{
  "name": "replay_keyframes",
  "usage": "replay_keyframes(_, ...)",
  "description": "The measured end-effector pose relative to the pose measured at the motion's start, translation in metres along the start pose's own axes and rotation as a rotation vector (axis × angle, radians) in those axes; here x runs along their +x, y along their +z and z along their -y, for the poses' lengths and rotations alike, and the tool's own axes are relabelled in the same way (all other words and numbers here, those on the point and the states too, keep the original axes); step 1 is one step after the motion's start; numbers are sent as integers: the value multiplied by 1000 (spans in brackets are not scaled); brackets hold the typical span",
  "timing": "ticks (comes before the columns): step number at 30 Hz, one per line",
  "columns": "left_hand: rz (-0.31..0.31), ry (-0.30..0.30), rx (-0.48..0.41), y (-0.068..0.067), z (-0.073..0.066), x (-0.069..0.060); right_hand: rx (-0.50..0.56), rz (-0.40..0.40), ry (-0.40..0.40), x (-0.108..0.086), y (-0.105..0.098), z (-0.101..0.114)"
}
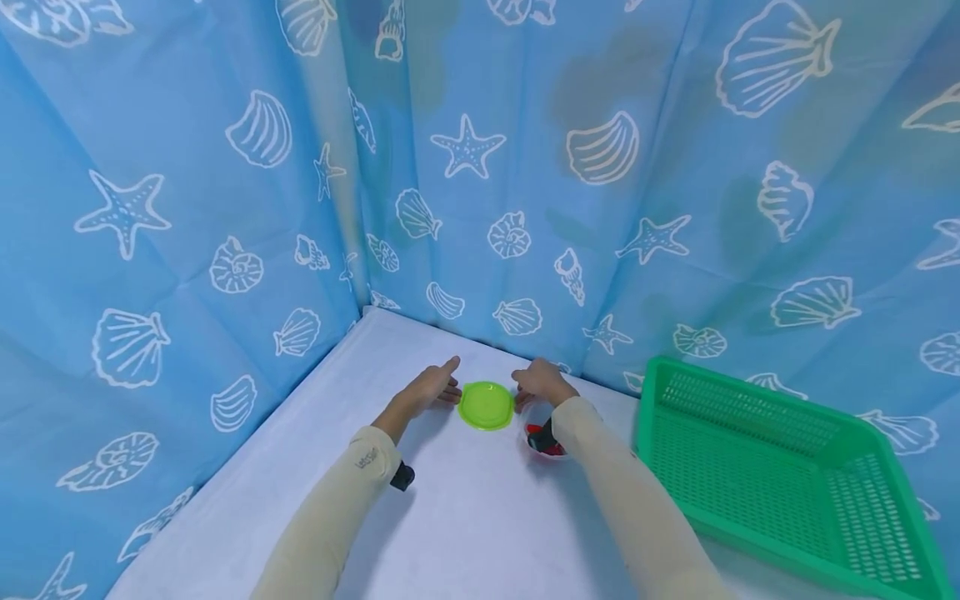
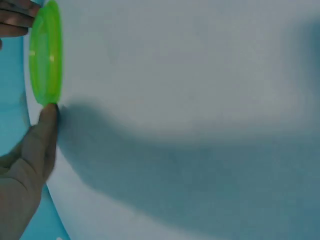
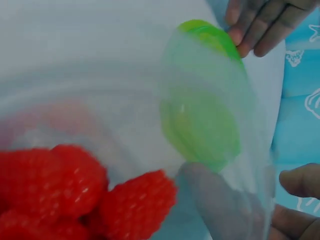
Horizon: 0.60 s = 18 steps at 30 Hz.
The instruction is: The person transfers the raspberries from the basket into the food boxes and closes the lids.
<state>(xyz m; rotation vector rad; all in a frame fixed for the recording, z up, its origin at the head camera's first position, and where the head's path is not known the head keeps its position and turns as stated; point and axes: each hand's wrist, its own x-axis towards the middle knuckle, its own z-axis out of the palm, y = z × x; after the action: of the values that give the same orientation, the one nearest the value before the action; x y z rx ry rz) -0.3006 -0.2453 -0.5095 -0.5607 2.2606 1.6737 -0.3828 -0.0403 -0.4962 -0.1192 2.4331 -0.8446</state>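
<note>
A round yellow-green lid lies on the white table between the two hands. At its left edge, my left hand touches the rim with extended fingertips. My right hand is at the opposite edge, thumb apart from the fingers. Through the clear wall of a bowl, one right finger shows against the lid's rim. That see-through bowl stands just right of the lid, partly hidden under the right wrist. Several red raspberries lie inside it.
A large green perforated basket stands on the right side of the table. Blue curtains printed with white shells and starfish hang along the table's left and far edges. A dark wrist camera sits under the left sleeve.
</note>
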Motion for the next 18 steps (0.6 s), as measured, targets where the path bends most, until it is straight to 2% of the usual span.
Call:
replay_keyframes(3, 3, -25, -29, 1, 0, 2, 89, 9, 40, 0, 1, 2)
replay_keyframes(8, -43, -51, -63, 5, -3, 2, 240, 13, 69, 0, 0, 6)
replay_keyframes(12, -66, -57, -93, 7, -5, 1, 301, 5, 87, 0, 1, 7)
replay_keyframes(15, -81, -62, -139, 8, -5, -1, 349, 31, 77, -1, 0, 6)
replay_keyframes(18, -82, -42, -113, 10, -5, -2, 409, 67, 68, -4, -4, 5)
